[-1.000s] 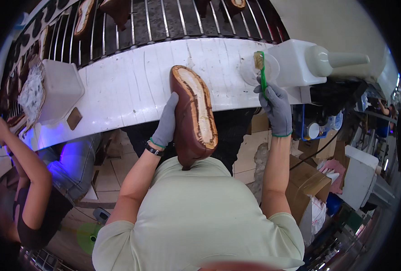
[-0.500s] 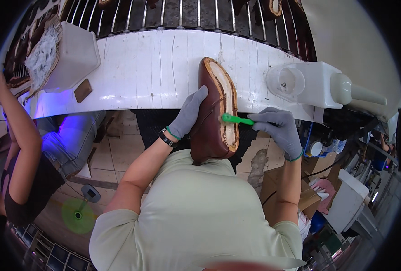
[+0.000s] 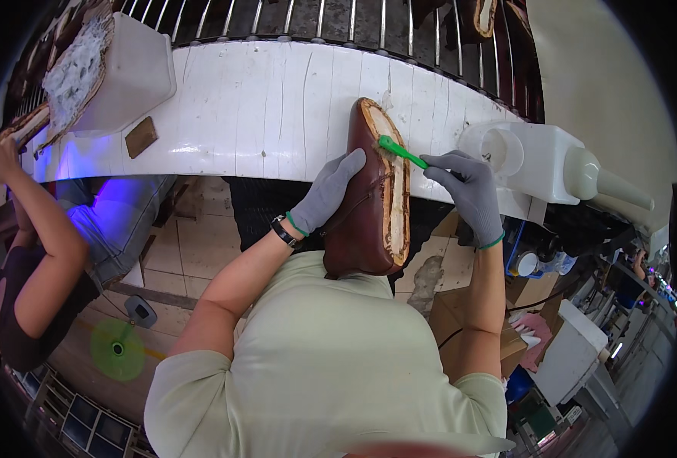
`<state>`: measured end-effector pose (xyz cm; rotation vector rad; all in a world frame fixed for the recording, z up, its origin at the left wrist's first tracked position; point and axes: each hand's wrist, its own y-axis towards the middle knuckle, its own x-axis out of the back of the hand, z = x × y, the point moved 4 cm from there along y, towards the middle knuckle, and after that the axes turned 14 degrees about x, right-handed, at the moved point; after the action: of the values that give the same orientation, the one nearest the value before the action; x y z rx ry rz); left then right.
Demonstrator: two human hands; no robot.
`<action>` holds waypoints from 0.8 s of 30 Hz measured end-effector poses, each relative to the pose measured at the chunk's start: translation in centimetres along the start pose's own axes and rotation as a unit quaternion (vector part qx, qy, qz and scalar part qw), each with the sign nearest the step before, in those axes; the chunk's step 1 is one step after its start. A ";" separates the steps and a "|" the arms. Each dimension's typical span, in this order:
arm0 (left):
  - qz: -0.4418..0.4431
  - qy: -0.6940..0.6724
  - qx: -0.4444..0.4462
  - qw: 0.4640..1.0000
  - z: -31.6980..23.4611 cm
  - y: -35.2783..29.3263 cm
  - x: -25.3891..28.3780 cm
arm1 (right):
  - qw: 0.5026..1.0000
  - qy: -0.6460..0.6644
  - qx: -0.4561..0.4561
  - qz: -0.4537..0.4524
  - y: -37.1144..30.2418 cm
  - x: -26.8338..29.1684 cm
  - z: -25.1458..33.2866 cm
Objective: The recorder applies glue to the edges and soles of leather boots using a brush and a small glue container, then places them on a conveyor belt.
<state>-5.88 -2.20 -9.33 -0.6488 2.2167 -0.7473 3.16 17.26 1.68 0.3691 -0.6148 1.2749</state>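
My left hand, in a grey glove, grips a dark brown leather shoe upper from its left side. The shoe is turned so its bare underside faces right, a pale strip ringed by a rough tan edge. Its toe end points away from me over the white table edge, the heel end toward my body. My right hand, gloved too, pinches the handle of a small green brush. The brush head lies against the left rim of the underside, near the toe end.
A white table runs in front, with a metal roller rack behind it. To the right stand a clear cup and a white plastic container. At left are a white bin, a small brown block and another person's arm.
The green brush in my right hand has moved from the middle of the underside up toward the toe end. My left hand keeps its hold on the shoe upper, which has shifted slightly right.
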 end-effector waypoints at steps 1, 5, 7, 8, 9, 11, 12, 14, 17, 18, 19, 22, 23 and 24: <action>-0.007 0.002 0.000 1.000 -0.1 -0.1 0.0 | 1.000 -0.004 -0.003 0.004 0.4 0.0 0.0; -0.001 0.010 -0.003 1.000 -0.3 -0.3 -0.2 | 1.000 -0.014 -0.011 0.012 1.9 -0.2 -0.3; 0.001 0.001 0.000 1.000 -0.4 -0.3 -0.2 | 1.000 -0.023 -0.001 0.013 2.7 -0.4 -0.6; 0.000 0.005 -0.001 1.000 -0.4 -0.4 -0.2 | 0.999 -0.031 -0.004 0.016 3.1 -0.5 -0.9; -0.001 0.008 -0.002 1.000 -0.4 -0.4 -0.2 | 0.999 -0.033 -0.001 0.018 3.5 -0.6 -1.1; 0.003 -0.001 -0.003 1.000 -0.4 -0.4 -0.2 | 0.999 -0.042 -0.010 0.027 4.3 -0.7 -1.7; 0.009 -0.013 -0.003 1.000 -0.4 -0.4 -0.3 | 0.998 -0.054 -0.003 0.025 4.8 -0.7 -1.9; 0.016 -0.021 -0.001 1.000 -0.3 -0.4 -0.3 | 0.997 -0.078 0.014 0.019 5.7 -0.9 -2.3; 0.018 -0.012 -0.004 1.000 -0.3 -0.3 -0.3 | 0.995 -0.096 0.006 0.009 7.2 -0.9 -3.2; 0.018 -0.012 -0.013 1.000 -0.3 -0.3 -0.3 | 0.997 -0.069 0.016 0.020 7.6 -0.9 -3.3; 0.018 -0.012 -0.021 1.000 -0.4 -0.3 -0.3 | 0.998 -0.042 0.020 0.033 7.9 -0.7 -3.5; 0.015 0.001 -0.015 1.000 -0.3 -0.3 -0.2 | 0.996 0.031 0.035 0.070 7.9 -0.5 -3.8; 0.019 0.001 -0.012 1.000 -0.3 -0.3 -0.2 | 0.994 0.054 0.033 0.083 7.8 -0.4 -3.9; 0.021 0.001 -0.007 1.000 -0.2 -0.3 -0.2 | 0.993 0.050 0.039 0.101 7.8 -0.1 -3.8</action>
<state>-5.83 -2.21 -8.88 -0.6065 2.2335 -0.7116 -3.46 21.49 -1.97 0.3102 -0.5287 1.5059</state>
